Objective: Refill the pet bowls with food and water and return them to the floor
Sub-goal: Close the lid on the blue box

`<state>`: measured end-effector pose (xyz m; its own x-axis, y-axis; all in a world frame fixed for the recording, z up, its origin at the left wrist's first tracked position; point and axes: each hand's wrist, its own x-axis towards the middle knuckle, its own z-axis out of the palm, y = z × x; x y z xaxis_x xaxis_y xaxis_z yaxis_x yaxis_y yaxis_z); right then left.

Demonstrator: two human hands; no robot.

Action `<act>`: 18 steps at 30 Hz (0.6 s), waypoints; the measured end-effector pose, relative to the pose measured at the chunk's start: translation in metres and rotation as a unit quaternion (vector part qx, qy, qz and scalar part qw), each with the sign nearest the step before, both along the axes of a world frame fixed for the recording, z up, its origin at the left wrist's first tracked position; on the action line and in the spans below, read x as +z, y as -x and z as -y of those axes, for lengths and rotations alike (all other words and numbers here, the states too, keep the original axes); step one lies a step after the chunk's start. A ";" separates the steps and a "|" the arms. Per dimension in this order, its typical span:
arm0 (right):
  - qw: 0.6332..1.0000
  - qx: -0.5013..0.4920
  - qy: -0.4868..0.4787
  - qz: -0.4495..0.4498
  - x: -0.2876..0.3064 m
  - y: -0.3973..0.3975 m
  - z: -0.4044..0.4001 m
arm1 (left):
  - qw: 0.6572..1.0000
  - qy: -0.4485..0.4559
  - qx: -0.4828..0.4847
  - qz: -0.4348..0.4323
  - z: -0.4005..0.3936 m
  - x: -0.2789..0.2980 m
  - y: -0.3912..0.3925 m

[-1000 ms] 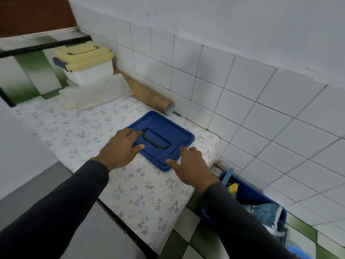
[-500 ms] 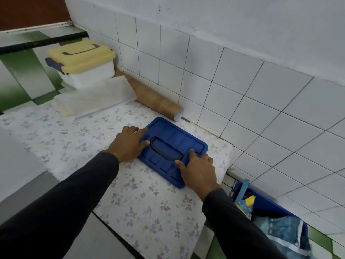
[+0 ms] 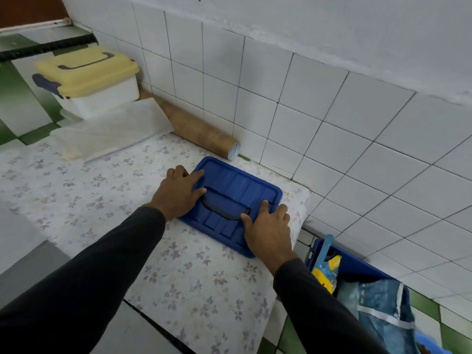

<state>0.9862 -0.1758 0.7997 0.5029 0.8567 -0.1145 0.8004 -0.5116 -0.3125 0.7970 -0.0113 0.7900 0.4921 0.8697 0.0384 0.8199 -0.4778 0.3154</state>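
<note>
A blue plastic lid (image 3: 237,185) with a recessed dark handle lies flat on the floral-covered counter (image 3: 76,190). My left hand (image 3: 176,195) rests on the lid's left end, with fingers spread over the edge and the thumb by the handle. My right hand (image 3: 268,231) lies on the lid's near right corner, fingers flat on top. Below the counter's right end stands an open blue bin (image 3: 357,267) holding a blue-and-yellow bag (image 3: 325,272) and a pale blue bag (image 3: 378,302). No pet bowl is in view.
A white box with a yellow lid (image 3: 86,70) stands at the back left, and a folded white sheet (image 3: 112,129) lies in front of it. A cardboard tube (image 3: 201,131) lies along the tiled wall behind the blue lid. The counter ends just right of the lid.
My right hand has moved from beside the lid's near corner onto it. My left hand has slid a little further over the left end. The lid stays on the counter.
</note>
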 end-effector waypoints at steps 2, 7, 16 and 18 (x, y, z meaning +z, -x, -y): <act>0.999 -0.013 -0.022 -0.021 -0.001 -0.009 0.007 | 1.000 0.003 0.000 0.015 0.008 -0.001 -0.009; 0.995 -0.052 -0.078 -0.023 -0.001 -0.041 0.034 | 0.998 0.025 -0.013 0.055 0.037 -0.003 -0.047; 0.983 -0.135 -0.125 -0.004 0.001 -0.119 0.128 | 0.990 0.029 -0.056 0.124 0.115 -0.002 -0.150; 0.980 -0.163 -0.114 0.004 0.002 -0.133 0.149 | 0.990 0.038 -0.061 0.122 0.133 -0.002 -0.172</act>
<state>1.1195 -0.3252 0.8012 0.7547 0.6527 0.0662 0.6081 -0.6580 -0.4441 0.9692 -0.1444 0.7877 0.5779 0.8091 0.1063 0.6522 -0.5362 0.5358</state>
